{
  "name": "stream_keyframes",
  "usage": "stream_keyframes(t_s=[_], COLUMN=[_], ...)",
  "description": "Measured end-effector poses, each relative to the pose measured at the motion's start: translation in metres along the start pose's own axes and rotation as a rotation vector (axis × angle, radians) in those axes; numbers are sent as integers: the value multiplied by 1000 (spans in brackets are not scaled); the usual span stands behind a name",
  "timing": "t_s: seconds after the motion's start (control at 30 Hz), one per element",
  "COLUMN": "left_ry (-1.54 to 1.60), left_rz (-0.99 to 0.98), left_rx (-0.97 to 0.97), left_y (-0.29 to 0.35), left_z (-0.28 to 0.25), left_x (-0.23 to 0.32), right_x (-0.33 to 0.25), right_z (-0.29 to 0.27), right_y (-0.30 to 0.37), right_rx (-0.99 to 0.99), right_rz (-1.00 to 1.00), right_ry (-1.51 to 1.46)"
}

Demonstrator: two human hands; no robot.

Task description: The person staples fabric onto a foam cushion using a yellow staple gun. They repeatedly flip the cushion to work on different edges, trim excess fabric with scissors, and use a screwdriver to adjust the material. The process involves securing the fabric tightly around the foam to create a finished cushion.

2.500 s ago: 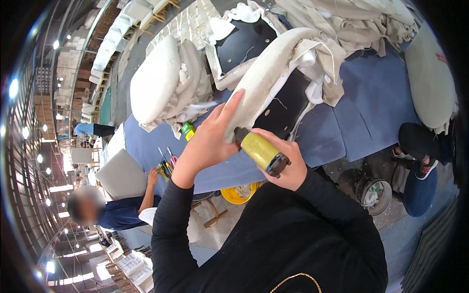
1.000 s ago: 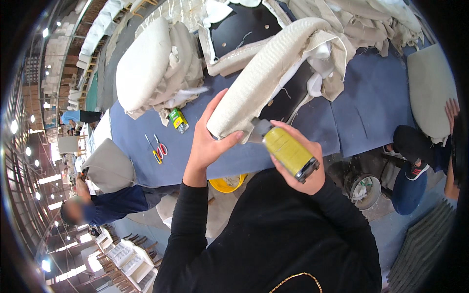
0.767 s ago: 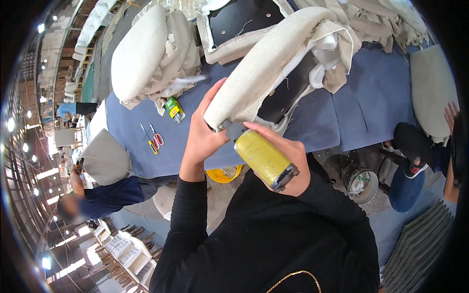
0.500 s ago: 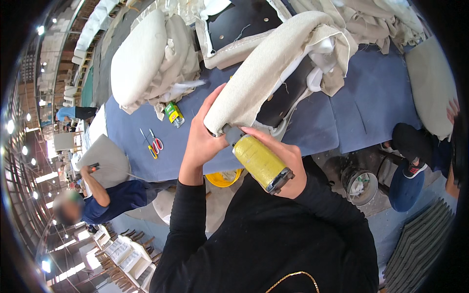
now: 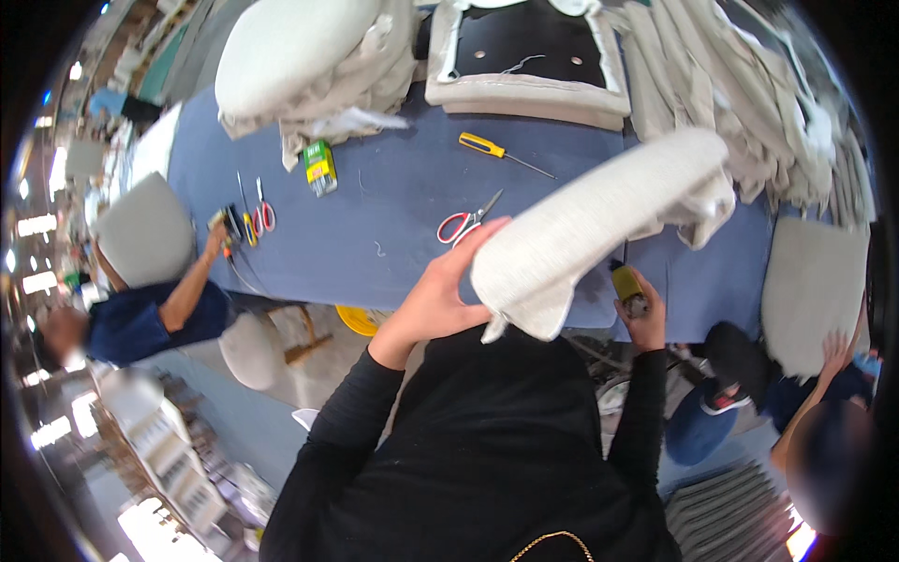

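Blue tabletop (image 5: 323,248), beige cushion (image 5: 595,215) and yellow tool (image 5: 630,288) in hands (image 5: 436,298)

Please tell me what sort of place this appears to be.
Probably an upholstery workshop: the left hand grips a padded, fabric-covered cushion, the right hand holds a yellow tool, and a yellow-handled screwdriver lies on the blue table.

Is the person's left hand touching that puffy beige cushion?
Touching. The head view shows it: the left hand holds the left end of the beige cushion, thumb and forefinger spread around it.
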State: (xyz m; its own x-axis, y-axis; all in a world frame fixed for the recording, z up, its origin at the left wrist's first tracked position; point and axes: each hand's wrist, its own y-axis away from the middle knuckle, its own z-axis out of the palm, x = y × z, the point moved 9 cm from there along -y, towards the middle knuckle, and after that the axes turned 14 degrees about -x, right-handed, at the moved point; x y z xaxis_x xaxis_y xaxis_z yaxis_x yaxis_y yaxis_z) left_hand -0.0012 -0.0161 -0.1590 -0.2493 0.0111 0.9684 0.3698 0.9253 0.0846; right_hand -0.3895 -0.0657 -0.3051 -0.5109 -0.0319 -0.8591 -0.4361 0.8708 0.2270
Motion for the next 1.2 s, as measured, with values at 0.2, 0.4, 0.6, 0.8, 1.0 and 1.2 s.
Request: stream_keyframes(t_s=[0.2, 0.4, 0.6, 0.8, 1.0, 1.2], left_ry=[283, 313, -18, 269, 321, 320], left_rz=[-15, -285, -484, -665, -647, -555], left_rx=[-66, 15, -148, -308, 67, 464], left_y=[9, -26, -129, -175, -89, 49], left_z=[32, 55, 53, 80, 13, -70], left_x=[-75, -165, -246, -272, -260, -259], right_x=[128, -9, -111, -167, -163, -82], right_z=[-51, -130, -117, -95, -87, -34], right_y=[-15, 35, 63, 51, 24, -40], right_rx=[-82, 179, 708, 752, 533, 106], right_rz=[276, 227, 28, 13, -110, 95], right_ry=[-42, -1209, -899, -581, -807, -725])
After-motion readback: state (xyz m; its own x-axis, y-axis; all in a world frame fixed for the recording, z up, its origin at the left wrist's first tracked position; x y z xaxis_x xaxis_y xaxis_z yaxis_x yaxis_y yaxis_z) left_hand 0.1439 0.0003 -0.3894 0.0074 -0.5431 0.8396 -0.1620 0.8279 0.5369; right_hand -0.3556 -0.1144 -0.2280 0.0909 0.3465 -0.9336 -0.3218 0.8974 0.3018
